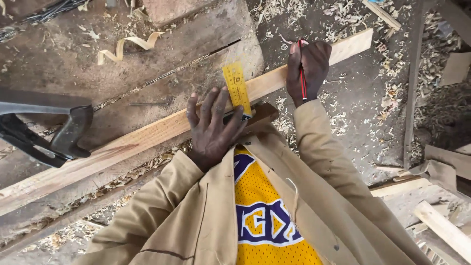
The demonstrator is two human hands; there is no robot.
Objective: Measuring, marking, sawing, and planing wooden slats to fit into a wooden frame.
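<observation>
- I see my left hand (213,128) spread flat, fingers (208,105) splayed and pressing down on the dark stock of a try square (239,95), whose yellow blade lies across a long wooden batten (147,140).
- My right hand (308,68) is closed around a red pencil (302,78), holding it upright, with the knuckles resting on the batten further toward its far end.
- The batten runs diagonally across the table (73,59), from the near left edge up toward the far right, where its end juts out past the table edge over the floor (363,98).
- I judge the batten to be light for its length and stiff, with dry, rough-sawn faces that should not slip under a palm; being slender with one end unsupported, it could pivot or tip if pressed there.
- The best hold looks to be where it sits over the table, pinned from above near the square.
- The square looks rigid and thin-bladed; I would hold it by the thick stock, not the blade.
- The pencil is light and its tip could snap under hard pressure.
- A hand saw (54,130) with a dark handle lies at the left edge of the table, well apart from both hands.
- Curled wood shavings (125,46) lie on the far part of the table, more litter the floor, and loose timber offcuts (444,228) lie at the right.
</observation>
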